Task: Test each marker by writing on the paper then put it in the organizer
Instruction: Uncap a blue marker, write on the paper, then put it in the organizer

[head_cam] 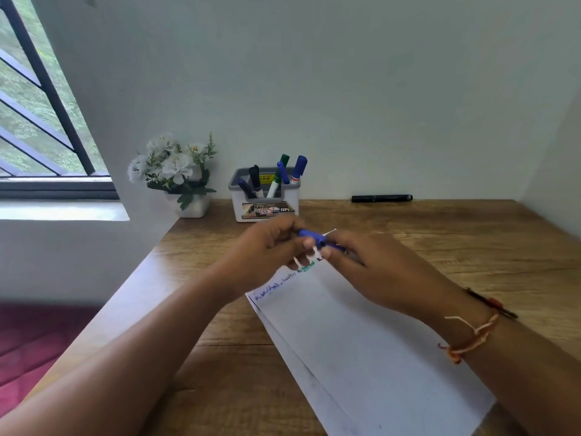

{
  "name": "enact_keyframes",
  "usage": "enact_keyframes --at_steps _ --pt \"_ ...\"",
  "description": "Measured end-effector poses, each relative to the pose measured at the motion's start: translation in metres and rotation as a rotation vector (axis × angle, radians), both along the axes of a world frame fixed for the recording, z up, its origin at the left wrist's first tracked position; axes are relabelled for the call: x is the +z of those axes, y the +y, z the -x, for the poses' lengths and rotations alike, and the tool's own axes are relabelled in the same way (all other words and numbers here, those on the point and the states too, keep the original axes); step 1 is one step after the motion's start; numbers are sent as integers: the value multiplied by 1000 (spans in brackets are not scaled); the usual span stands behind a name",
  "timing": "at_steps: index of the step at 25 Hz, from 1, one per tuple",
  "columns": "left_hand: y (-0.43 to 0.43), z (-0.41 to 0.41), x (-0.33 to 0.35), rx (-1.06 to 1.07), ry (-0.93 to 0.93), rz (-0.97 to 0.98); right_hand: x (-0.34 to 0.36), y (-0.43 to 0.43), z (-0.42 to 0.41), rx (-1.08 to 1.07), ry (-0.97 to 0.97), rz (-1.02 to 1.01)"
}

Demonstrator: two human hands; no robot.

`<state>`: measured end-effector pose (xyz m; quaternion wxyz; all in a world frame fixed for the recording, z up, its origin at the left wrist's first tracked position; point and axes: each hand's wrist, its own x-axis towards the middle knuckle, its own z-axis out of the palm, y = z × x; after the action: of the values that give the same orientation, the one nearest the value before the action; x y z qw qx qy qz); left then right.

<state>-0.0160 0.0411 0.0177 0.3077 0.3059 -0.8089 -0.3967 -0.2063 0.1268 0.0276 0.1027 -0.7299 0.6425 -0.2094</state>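
Both my hands meet above the far end of the white paper (361,335), which carries blue, green and black scribbles along its top edge. My left hand (267,250) pinches the blue cap end of a blue marker (314,238). My right hand (367,265) grips the other end of the same marker; its fingers hide most of the barrel. Whether the cap is on or off I cannot tell. Behind the hands stands the grey-and-white organizer (265,196) holding several markers, blue, green and black.
A black marker (381,198) lies by the wall at the back right of the wooden desk (471,240). A white pot of white flowers (177,174) stands left of the organizer. A red-and-black pen (493,305) lies beside my right wrist. The desk's left edge drops off toward a window.
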Motion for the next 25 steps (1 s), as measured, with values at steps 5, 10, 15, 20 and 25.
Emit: enact_keyframes --at_steps 5,10,15,20,25 --pt "-14 -15 11 173 471 -403 11 4 25 -149 -658 27" --pt "-22 -18 1 216 360 -465 18 -1 43 -247 -1474 7" --pt "-24 -18 -2 237 36 -300 9 5 28 -172 -1195 -70" --pt "-27 -22 -4 240 -364 -48 -12 9 17 57 -109 29" --pt "-30 -27 -1 63 -630 50 -11 8 20 81 75 -109"
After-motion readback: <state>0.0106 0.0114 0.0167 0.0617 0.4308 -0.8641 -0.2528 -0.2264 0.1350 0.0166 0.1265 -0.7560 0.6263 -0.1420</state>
